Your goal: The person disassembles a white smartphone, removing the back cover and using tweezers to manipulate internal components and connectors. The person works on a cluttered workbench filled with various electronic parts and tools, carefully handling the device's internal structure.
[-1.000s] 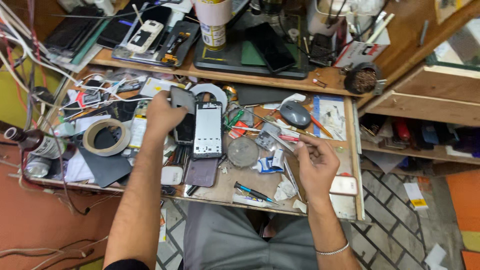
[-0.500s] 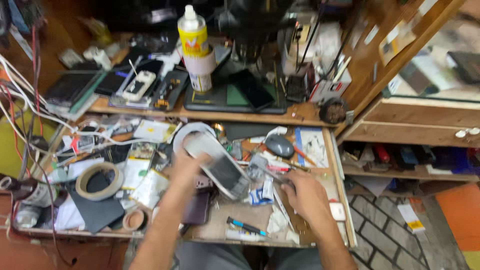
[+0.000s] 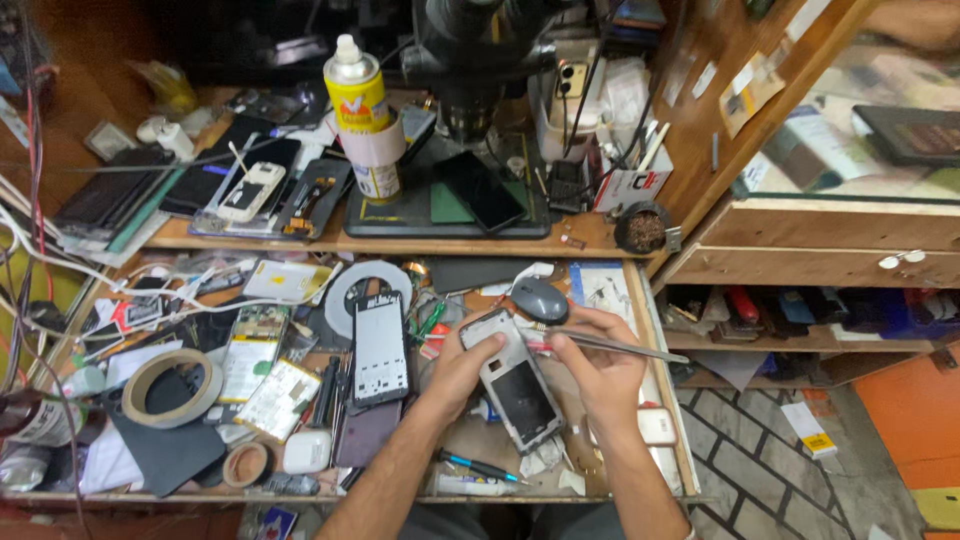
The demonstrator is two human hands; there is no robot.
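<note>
- The left hand [image 3: 462,368] grips the opened phone body [image 3: 512,382] along its left edge, fingers wrapped behind it, thumb on the front.
- The phone body sits tilted between both hands, above the front right part of the cluttered table [image 3: 470,440], its dark inner face turned up to the camera.
- The right hand [image 3: 600,370] is closed narrowly on metal tweezers [image 3: 610,346]; the fingers pinch them near the phone's upper right edge and the long end sticks out to the right.
- A grey computer mouse [image 3: 540,299] lies just beyond the phone, near the right hand's knuckles.
- A bare phone frame [image 3: 380,350] lies flat to the left of the left hand, with a dark purple phone back [image 3: 365,435] just below it.
- A roll of tape [image 3: 170,387] rests well to the left, and a white earbud case [image 3: 306,452] sits near the front edge.
- On the raised shelf behind, a yellow spray can [image 3: 358,95] stands upright beside a dark work mat [image 3: 450,205].
</note>
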